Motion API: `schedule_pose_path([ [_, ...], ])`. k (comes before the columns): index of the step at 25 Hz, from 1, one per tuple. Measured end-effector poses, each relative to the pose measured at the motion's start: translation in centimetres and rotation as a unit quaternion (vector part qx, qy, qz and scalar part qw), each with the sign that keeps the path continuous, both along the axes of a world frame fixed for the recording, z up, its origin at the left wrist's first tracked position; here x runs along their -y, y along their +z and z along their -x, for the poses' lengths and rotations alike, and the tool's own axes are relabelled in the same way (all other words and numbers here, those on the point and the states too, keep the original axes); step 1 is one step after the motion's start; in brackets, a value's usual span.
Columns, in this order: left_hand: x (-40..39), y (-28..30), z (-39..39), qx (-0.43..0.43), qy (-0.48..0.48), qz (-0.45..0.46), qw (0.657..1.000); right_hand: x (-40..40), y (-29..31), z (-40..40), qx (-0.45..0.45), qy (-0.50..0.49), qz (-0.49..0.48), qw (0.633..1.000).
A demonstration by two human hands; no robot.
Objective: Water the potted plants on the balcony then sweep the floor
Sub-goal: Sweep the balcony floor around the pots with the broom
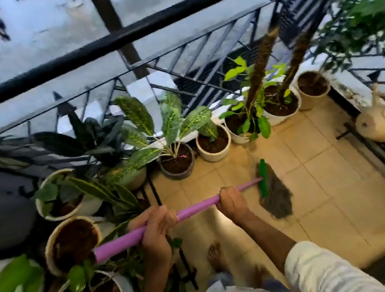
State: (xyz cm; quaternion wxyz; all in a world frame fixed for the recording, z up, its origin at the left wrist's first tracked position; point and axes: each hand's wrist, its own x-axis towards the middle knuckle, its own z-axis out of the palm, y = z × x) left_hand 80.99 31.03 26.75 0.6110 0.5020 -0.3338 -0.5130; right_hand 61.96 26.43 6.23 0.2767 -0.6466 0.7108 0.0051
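A black railing (119, 37) bounds the tiled balcony floor (317, 176), with potted plants (172, 134) ranged along it. A cream watering can (382, 123) sits at right. Both hands, left (155, 230) and right (231, 200), grip the purple-handled broom (196, 209), its grey bristles on the floor.

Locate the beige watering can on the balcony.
In the head view, the beige watering can stands at the right edge beside the black metal railing, right of the white pots and beyond the broom's green head.
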Motion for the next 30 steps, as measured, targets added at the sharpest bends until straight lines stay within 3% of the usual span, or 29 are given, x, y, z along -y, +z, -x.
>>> schedule_pose_path([
  [7,1.8,5.7,-0.9,0.089,0.135,0.052,0.985,3.0,-0.8,-9.5,0.17,0.107,-0.009,0.98],
  [11,3.3,7.6,3.6,0.163,0.177,-0.036,0.97,5.7,2.5,-9.5,0.179,0.177,-0.054,0.966],
  [13,3.8,8.4,5.4,0.176,0.19,0.027,0.965,6.2,4.4,-8.3,0.189,0.224,-0.092,0.952],
  [18,6.4,8.1,13.0,0.106,0.264,0.065,0.956,7.9,6.6,0.4,0.209,0.212,-0.124,0.946],
  [23,10.2,4.8,23.7,0.028,0.29,0.061,0.955,11.6,3.5,14.2,0.119,0.184,-0.069,0.973],
  [27,12.0,1.0,29.6,-0.05,0.228,0.024,0.972,12.7,1.4,25.0,0.072,0.12,-0.044,0.989],
  [30,11.7,-1.9,36.2,-0.047,0.131,-0.036,0.99,13.6,-0.7,35.2,-0.014,0.055,-0.043,0.997],
])
